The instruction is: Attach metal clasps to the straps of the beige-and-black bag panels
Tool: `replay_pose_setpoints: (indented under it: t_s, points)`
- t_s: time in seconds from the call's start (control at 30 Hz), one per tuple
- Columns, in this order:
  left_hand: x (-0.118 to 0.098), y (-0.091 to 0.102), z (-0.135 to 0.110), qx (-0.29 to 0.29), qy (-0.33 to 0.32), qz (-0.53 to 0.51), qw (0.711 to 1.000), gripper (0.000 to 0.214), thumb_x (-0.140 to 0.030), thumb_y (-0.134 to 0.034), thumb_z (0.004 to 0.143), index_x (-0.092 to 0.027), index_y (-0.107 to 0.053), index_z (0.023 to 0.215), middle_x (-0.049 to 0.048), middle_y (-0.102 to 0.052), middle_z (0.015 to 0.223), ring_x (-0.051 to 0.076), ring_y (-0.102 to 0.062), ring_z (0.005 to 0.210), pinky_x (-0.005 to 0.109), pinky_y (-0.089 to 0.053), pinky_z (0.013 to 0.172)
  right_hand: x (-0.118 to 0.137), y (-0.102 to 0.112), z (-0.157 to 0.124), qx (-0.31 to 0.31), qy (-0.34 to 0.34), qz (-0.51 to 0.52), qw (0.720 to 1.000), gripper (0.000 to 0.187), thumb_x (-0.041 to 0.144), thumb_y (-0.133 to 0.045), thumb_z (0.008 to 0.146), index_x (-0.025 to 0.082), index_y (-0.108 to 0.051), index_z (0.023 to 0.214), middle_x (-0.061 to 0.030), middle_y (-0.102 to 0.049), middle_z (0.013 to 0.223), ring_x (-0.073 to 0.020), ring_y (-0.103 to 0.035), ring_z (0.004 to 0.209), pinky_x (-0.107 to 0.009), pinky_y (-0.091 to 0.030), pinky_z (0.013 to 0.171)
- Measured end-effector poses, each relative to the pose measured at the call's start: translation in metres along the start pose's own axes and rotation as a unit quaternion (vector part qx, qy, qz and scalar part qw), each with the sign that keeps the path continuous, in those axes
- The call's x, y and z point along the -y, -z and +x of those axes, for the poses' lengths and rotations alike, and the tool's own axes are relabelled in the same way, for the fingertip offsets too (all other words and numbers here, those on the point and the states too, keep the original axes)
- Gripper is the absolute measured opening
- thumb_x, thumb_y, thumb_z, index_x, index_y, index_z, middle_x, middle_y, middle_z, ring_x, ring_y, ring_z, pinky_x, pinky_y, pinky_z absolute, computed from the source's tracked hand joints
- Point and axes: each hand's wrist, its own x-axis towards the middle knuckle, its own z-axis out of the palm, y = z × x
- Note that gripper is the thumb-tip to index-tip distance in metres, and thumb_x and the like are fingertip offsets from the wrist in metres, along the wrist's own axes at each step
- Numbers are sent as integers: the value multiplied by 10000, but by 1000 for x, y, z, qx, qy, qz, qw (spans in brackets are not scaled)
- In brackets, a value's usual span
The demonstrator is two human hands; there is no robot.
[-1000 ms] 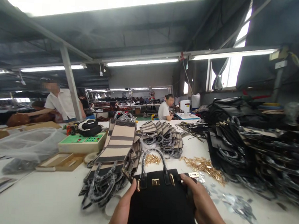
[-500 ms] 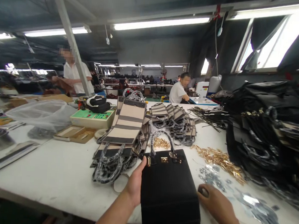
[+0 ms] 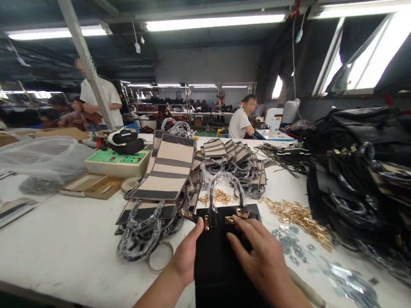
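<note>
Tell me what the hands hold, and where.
The left hand holds the black bag by its upper left edge; the right hand lies over its front.

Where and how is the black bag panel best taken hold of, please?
Probably by the left edge of the black bag panel, near its top, coming from the left: this side is long and straight, and the thumb of the left hand rests there. The right hand covers much of the right side, and the plastic-wrapped handle arches beyond the top.
</note>
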Motion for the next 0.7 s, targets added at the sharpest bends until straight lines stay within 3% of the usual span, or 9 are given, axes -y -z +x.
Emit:
replay_pose_setpoints:
  t_s: [0.13,0.3,0.53,0.7]
  points:
    - [2,-4,-6,-8,-24,4,1000,631,-513,-534,1025,-152,-510,1541,177,-714,1344,353,-616,1341,516,-341,1233,0,-7,11,15,-17,2,1000,287,345,-534,1057,233,-708,1256,-110,-744,1185,-242,-756,991,-345,-616,854]
    - [4,-9,-11,-6,-24,2,1000,634,-533,-514,1029,-163,-509,1543,172,-716,1344,352,-611,1348,522,-345,1232,6,-1,13,18,-22,14,999,233,336,-517,1060,269,-734,1114,-61,-765,1091,-225,-763,987,-292,-601,788]
    - [10,-21,-16,-2,0,-10,1000,642,-585,-502,1020,-210,-521,1540,141,-720,1349,354,-590,1373,522,-334,1237,9,9,7,23,-25,30,999,202,320,-541,1044,275,-724,1117,-38,-781,1137,-234,-754,1078,-313,-600,872]
    - [12,-26,-20,9,-4,-3,1000,656,-588,-498,1020,-179,-528,1533,163,-714,1352,357,-597,1364,522,-334,1236,10,12,-1,10,-28,25,999,238,335,-572,1019,270,-698,1211,-58,-761,1164,-238,-752,1011,-327,-595,842]
